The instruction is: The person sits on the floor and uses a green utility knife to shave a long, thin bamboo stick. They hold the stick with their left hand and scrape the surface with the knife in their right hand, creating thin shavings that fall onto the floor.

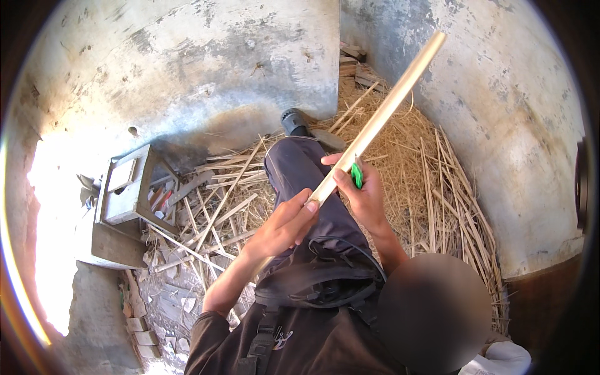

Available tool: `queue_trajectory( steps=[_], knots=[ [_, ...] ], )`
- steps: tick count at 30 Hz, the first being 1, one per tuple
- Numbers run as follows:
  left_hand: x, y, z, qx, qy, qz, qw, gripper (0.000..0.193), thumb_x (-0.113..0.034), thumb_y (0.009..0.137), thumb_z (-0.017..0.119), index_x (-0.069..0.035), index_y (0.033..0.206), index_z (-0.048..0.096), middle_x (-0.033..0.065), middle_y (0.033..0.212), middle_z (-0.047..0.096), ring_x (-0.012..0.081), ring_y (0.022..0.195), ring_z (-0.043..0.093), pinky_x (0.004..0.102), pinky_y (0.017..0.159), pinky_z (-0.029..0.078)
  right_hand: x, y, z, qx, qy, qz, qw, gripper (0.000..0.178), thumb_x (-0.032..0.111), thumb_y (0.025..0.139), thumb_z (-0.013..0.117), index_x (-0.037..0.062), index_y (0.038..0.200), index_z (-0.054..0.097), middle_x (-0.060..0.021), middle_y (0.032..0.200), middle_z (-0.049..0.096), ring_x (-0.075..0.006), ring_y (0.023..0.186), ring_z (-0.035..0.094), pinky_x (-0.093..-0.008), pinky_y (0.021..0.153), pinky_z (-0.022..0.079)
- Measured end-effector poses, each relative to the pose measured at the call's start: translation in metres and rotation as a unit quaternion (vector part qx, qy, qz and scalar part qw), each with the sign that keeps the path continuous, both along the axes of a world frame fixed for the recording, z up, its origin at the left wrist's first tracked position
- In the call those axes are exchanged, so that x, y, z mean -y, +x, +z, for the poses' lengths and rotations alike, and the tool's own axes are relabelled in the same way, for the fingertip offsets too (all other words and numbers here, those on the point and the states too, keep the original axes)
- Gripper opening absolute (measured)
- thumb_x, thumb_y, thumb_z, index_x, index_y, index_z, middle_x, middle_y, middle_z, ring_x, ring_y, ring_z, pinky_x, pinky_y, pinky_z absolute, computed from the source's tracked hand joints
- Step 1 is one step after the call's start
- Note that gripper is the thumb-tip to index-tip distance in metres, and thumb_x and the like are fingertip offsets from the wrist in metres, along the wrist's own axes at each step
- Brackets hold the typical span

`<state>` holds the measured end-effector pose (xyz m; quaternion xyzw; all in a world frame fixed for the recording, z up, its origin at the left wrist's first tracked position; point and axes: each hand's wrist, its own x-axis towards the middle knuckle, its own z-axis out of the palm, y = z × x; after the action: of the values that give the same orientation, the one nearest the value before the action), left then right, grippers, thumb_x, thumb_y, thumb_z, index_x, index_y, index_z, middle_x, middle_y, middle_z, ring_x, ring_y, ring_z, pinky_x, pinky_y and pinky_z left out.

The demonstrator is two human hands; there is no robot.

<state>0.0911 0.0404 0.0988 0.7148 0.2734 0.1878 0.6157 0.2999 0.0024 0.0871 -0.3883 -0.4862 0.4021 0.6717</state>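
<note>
A long pale bamboo strip [400, 94] slants from my lap up to the far right. Around its near end my left hand [290, 222] is closed, the thumb lying along the top. My right hand [365, 190] grips a green-handled knife [357, 175] against the strip's right side, a little farther up. Most of the knife's blade is hidden by the strip and fingers. A thin curl hangs off the strip's right edge near its upper part. The strip passes over my dark-trousered leg [300, 165].
Shavings [394, 169] pile ahead and right, with many loose bamboo strips [462, 206] along the curved edge. More strips [228, 215] lie crossed at left, beside a wooden stool-like frame [128, 187]. Worn plaster walls [206, 69] close in ahead and right. A black waist bag [319, 281] lies on my lap.
</note>
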Motion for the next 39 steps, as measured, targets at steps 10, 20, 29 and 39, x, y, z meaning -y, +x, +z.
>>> queue_trajectory(
  steps=[10,20,29,39],
  knots=[
    [-0.013,-0.012,0.009,0.024,-0.117,-0.031,0.992,0.037,-0.040,0.118,0.038,-0.009,0.103,0.052,0.0017,0.070,0.051,0.0118,0.052,0.053,0.0252,0.047,0.046,-0.021,0.004,0.003,-0.016,-0.030,0.076,0.997,0.023,0.025,0.105,0.073,0.0036,0.115,0.075,0.0045,0.078,0.065,0.0012,0.062,0.045,-0.0188,0.054,0.030],
    [0.029,-0.012,-0.006,0.103,-0.208,0.014,0.973,0.039,-0.044,0.119,0.035,-0.009,0.107,0.049,0.0057,0.067,0.055,0.0133,0.049,0.051,0.0254,0.047,0.042,-0.014,0.010,-0.004,0.023,-0.057,0.137,0.989,0.028,0.025,0.105,0.073,0.0013,0.121,0.075,0.0020,0.087,0.068,-0.0033,0.072,0.057,-0.0211,0.063,0.042],
    [0.042,-0.016,-0.006,0.063,0.021,0.172,0.983,0.039,-0.038,0.119,0.039,-0.008,0.097,0.052,-0.0020,0.065,0.049,0.0055,0.051,0.040,0.0235,0.047,0.031,0.007,0.002,-0.006,0.138,0.000,0.066,0.988,0.034,0.015,0.100,0.076,0.0002,0.130,0.071,-0.0028,0.101,0.074,-0.0068,0.085,0.066,-0.0265,0.076,0.053],
    [0.048,-0.026,-0.005,0.119,-0.111,0.152,0.975,0.031,-0.035,0.105,0.061,-0.005,0.096,0.056,-0.0020,0.063,0.050,0.0081,0.059,0.047,0.0293,0.056,0.039,0.013,0.001,-0.017,0.238,0.129,-0.006,0.963,0.038,0.035,0.100,0.075,0.0021,0.118,0.073,-0.0085,0.097,0.075,-0.0164,0.078,0.071,-0.0287,0.069,0.052]
  ],
)
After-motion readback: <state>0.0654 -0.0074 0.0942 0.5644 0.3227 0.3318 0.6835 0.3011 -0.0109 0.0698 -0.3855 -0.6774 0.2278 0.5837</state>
